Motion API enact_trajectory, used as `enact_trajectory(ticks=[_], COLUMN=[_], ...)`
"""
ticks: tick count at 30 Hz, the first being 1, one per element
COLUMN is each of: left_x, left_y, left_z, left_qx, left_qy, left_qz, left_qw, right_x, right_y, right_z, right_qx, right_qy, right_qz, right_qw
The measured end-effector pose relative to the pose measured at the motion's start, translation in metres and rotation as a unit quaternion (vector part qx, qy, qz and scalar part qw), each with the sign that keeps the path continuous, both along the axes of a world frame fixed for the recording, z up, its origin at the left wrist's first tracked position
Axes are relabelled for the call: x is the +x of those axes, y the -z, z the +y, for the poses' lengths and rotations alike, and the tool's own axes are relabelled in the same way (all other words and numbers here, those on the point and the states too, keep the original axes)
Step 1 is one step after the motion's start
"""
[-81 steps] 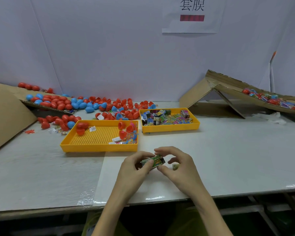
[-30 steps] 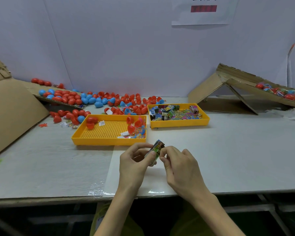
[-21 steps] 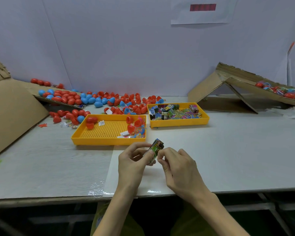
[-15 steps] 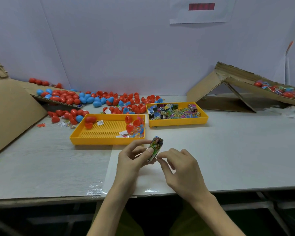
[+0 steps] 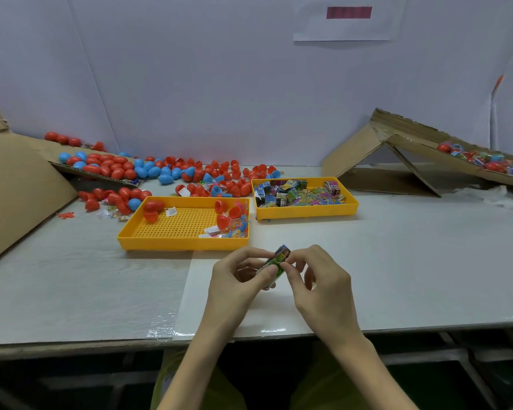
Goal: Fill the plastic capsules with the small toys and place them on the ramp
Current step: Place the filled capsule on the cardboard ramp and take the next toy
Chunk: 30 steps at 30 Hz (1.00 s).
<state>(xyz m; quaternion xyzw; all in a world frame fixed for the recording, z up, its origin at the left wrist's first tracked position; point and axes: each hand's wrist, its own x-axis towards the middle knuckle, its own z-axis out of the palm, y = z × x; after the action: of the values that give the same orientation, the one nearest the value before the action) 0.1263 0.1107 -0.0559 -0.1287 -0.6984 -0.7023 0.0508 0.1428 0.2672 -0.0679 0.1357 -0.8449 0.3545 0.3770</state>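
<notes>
While one small toy packet (image 5: 279, 259) sits pinched between the left hand (image 5: 237, 281) and right hand (image 5: 320, 281), just over the counter (image 5: 412, 261) near its front edge, neither holds a capsule. A few red capsules (image 5: 443, 147) already lie on the ramp (image 5: 418, 145) at two o'clock; many loose capsules (image 5: 116, 170) wait at ten o'clock. Bare counter at three o'clock leaves room toward the ramp.

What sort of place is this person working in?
Likely a toy-packing workbench in a workshop: heaps of red and blue capsules, a yellow tray of small packets, and a cardboard ramp with more on it.
</notes>
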Motion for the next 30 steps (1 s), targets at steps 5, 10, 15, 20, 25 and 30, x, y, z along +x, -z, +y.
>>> enact_trajectory(ticks=[5, 10, 15, 20, 25, 30], left_x=[-0.0003, -0.0011, -0.0027, -0.0036, -0.0049, -0.0055], left_y=[0.0012, 0.0017, -0.0002, -0.0002, 0.0007, 0.0019], left_z=[0.0004, 0.0006, 0.0019, 0.0032, 0.003, 0.0038], left_qx=[-0.005, -0.007, -0.007, -0.012, -0.022, -0.043], left_qy=[-0.003, 0.007, 0.032, 0.041, 0.047, 0.062], left_qz=[0.008, 0.013, 0.003, 0.002, 0.005, 0.008], left_qw=[1.0, 1.0, 0.999, 0.999, 0.999, 0.997], right_x=[-0.003, -0.0069, -0.008, -0.0082, -0.0054, -0.0051], right_y=[-0.0006, -0.0014, -0.0008, 0.0011, -0.0011, -0.0022], right_z=[-0.0007, 0.0018, 0.0045, 0.005, 0.0031, 0.0047], right_qx=[0.008, -0.034, -0.065, -0.077, -0.1, -0.139], right_qy=[-0.01, -0.06, -0.064, -0.051, -0.036, -0.016], right_qz=[-0.036, -0.076, -0.09, -0.097, -0.091, -0.092], right_qw=[0.999, 0.995, 0.992, 0.991, 0.99, 0.986])
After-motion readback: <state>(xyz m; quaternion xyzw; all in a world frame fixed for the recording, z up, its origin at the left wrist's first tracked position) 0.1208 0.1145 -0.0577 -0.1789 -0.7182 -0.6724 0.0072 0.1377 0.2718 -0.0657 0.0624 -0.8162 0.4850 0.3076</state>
